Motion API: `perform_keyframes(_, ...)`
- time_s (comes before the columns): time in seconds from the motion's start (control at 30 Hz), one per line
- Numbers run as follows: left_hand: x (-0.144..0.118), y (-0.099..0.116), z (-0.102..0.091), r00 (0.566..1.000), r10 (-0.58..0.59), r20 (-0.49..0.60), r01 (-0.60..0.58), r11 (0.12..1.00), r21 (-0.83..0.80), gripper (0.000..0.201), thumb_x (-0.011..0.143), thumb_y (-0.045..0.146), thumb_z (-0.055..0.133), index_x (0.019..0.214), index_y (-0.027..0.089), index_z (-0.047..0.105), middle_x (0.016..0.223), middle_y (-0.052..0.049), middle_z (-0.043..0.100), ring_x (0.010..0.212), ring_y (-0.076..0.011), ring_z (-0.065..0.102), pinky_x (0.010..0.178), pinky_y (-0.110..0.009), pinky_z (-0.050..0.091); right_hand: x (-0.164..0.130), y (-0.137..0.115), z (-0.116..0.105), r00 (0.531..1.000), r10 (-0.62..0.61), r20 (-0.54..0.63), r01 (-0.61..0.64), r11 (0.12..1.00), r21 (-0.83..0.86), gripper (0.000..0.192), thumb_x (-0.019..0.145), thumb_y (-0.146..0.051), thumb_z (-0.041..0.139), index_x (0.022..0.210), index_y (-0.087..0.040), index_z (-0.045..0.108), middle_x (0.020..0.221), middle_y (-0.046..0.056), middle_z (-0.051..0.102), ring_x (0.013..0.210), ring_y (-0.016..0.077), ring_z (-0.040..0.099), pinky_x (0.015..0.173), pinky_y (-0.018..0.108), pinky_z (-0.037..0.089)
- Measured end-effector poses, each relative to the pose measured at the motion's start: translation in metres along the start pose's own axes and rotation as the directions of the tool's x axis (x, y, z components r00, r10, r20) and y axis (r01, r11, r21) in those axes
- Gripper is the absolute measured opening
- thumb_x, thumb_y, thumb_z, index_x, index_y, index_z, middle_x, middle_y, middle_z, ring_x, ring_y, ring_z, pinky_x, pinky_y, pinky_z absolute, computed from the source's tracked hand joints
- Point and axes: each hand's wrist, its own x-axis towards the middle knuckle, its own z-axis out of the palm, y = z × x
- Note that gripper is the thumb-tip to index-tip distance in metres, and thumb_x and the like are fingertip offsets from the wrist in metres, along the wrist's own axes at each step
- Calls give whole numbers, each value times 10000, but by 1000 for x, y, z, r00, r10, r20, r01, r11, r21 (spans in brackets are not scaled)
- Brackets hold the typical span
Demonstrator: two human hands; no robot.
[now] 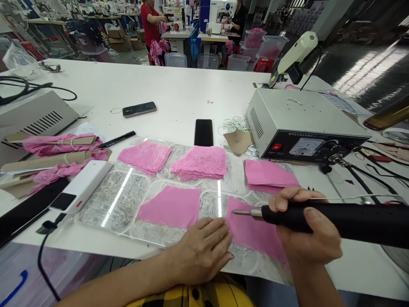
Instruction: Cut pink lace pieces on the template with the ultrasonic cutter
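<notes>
My right hand (306, 232) grips a black pen-shaped cutting tool (335, 219) whose metal tip (238, 212) points left, just above a pink fabric piece (252, 232). My left hand (204, 249) lies flat on the left edge of that same piece, pressing it onto a clear textured plate (121, 200). Another plain pink piece (172, 207) lies on the plate left of my hand. Two pink lace stacks (145, 155) (200, 162) sit farther back, and a plain pink stack (270, 175) lies at the right.
A grey control box (297, 128) with a dial stands at the right, a second grey box (35, 115) at the left. Two phones (139, 109) (203, 132), a black pen (117, 139), a white device (79, 185) and pink bundles in cardboard (54, 145) lie around. People work at sewing machines behind.
</notes>
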Motion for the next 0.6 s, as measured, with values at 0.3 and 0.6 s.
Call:
perform_keyframes(0.3, 21, -13, 8, 971, -163, 175, 139, 980, 139, 409, 1000, 373, 413, 1275, 121, 580, 1394, -119, 542, 1326, -333, 466, 1028, -498, 457, 11, -10, -22, 965, -95, -244, 69, 991, -113, 123, 588, -263, 564, 682, -185, 574, 691, -4, 562, 531, 110, 504, 503, 284, 445)
perform_keyframes(0.6, 19, -18, 19, 946, -203, 253, 170, 974, 147, 456, 993, 429, 426, 1340, 152, 528, 1444, -106, 489, 1370, -334, 407, 1075, -533, 382, 4, 5, -18, 987, -88, -133, 76, 993, -95, 117, 663, -248, 600, 760, -188, 579, 761, 1, 578, 568, 114, 534, 533, 298, 483)
